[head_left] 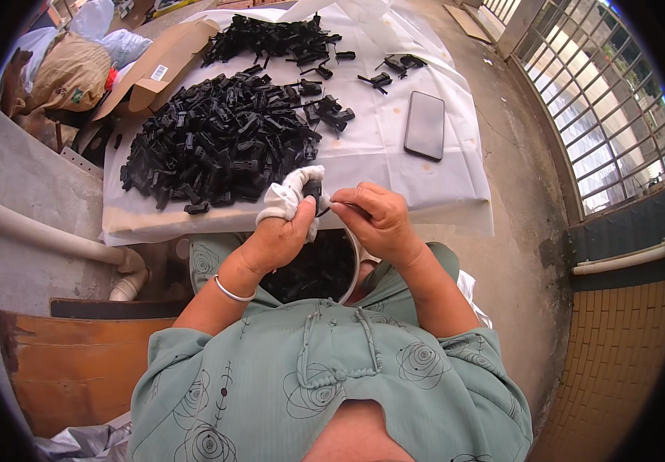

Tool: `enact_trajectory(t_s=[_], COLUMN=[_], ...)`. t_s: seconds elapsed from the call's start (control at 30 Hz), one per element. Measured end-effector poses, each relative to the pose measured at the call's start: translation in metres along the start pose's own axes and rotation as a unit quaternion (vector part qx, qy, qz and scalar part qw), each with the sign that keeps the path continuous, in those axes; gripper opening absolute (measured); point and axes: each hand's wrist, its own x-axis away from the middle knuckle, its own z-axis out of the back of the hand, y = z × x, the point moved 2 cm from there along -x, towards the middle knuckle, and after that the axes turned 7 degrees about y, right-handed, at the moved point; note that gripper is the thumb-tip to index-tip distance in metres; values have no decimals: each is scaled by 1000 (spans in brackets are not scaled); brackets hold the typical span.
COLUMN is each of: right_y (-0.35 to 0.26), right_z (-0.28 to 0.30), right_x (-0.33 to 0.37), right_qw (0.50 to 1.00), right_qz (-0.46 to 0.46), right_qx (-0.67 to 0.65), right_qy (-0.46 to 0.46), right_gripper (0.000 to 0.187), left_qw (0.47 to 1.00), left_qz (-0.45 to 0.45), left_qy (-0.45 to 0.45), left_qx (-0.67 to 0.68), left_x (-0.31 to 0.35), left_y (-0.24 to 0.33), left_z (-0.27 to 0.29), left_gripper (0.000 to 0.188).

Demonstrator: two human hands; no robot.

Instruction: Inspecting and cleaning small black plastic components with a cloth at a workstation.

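Observation:
My left hand (277, 240) has white cloth (280, 199) around its fingers and grips a small black plastic part (313, 189) upright, thumb pressed on its near side. Close by on the right, my right hand (382, 222) is closed in a pinch at the part. A thin black piece (325, 210) shows at its fingertips; whether it is joined to the part I cannot tell. Both hands are above the table's near edge. Just below them, between my knees, a round pale-rimmed bucket (357, 266) holds more black pieces.
A large heap of black plastic parts (217, 142) lies on the white table sheet (375, 173). Farther back are a second heap (271, 37) and some loose parts (394, 69). A phone (425, 125) lies at right, a cardboard box (155, 73) at left. A pipe (47, 231) runs along the left wall.

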Motion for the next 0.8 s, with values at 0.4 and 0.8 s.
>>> enact_trajectory(t_s=[0.4,0.8], right_y=[-2,18], right_z=[-10,-43], right_x=[-2,-8], right_qw=[981,975], right_qz=[-140,-204], right_qx=[-76,-80], right_qy=[-107,-44], right_gripper=[21,23], left_qw=[990,951], left_qz=[-71,-149], left_qy=[-28,-22], left_qx=[-116,-271], left_x=[0,-16], left_y=[9,-2], left_z=[-3,7], left_gripper=[25,27])
